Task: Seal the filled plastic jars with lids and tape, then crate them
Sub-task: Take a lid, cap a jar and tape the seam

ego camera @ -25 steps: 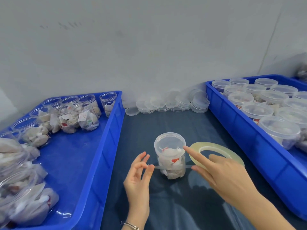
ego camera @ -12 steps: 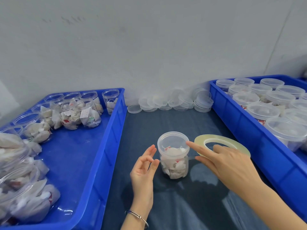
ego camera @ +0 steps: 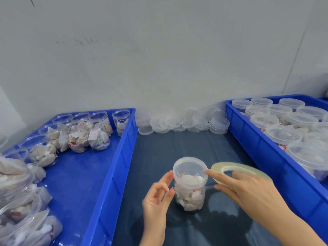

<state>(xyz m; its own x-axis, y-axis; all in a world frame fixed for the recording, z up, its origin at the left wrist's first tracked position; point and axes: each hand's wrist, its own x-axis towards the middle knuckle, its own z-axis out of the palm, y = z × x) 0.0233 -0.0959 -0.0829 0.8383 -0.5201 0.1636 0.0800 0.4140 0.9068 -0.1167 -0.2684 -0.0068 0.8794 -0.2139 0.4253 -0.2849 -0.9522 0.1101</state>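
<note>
A small packing workroom: a dark desk [ego camera: 177, 148] against a bare grey wall [ego camera: 159, 59], flanked by two blue crates [ego camera: 110, 174] [ego camera: 266, 153] full of identical clear jars [ego camera: 99, 135], with loose lids [ego camera: 186, 123] heaped along the wall.

No legible txt anywhere; red-marked labels on sachets [ego camera: 76, 141] in left crate [ego camera: 113, 157] too blurry.

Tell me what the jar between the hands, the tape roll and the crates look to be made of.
Jar: clear thin plastic; contents show through.
Tape roll: translucent yellowish film, glossy, probably plastic adhesive tape.
Crates: opaque blue moulded plastic, smooth with sheen.
</note>
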